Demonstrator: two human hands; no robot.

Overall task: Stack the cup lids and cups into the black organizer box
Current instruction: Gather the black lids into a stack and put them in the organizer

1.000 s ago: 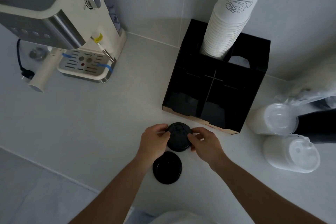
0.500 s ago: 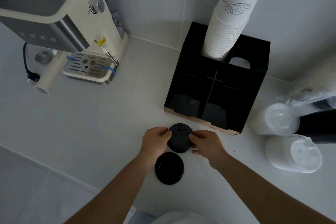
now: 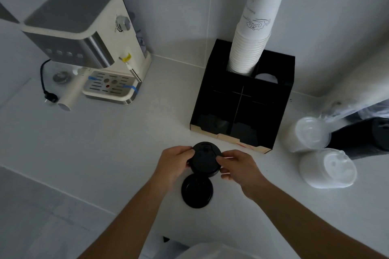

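A stack of black cup lids (image 3: 204, 160) is held just in front of the black organizer box (image 3: 271, 115). My left hand (image 3: 174, 163) grips its left side and my right hand (image 3: 237, 166) pinches its right rim. One more black lid (image 3: 197, 192) lies flat on the counter right below the held stack. A tall stack of white paper cups (image 3: 251, 42) stands in the box's back left compartment. Something white (image 3: 265, 76) shows in the back right compartment. The two front compartments look dark inside.
A cream espresso machine (image 3: 88, 33) stands at the back left with its plug and cord (image 3: 45, 88) on the counter. Two sleeves of white lids (image 3: 308, 134) (image 3: 329, 168) and a bagged sleeve of black lids (image 3: 362, 136) lie at the right.
My hands stay on the black lid stack in almost the same place. The view has tilted up, showing more of the cup stack and the espresso machine.
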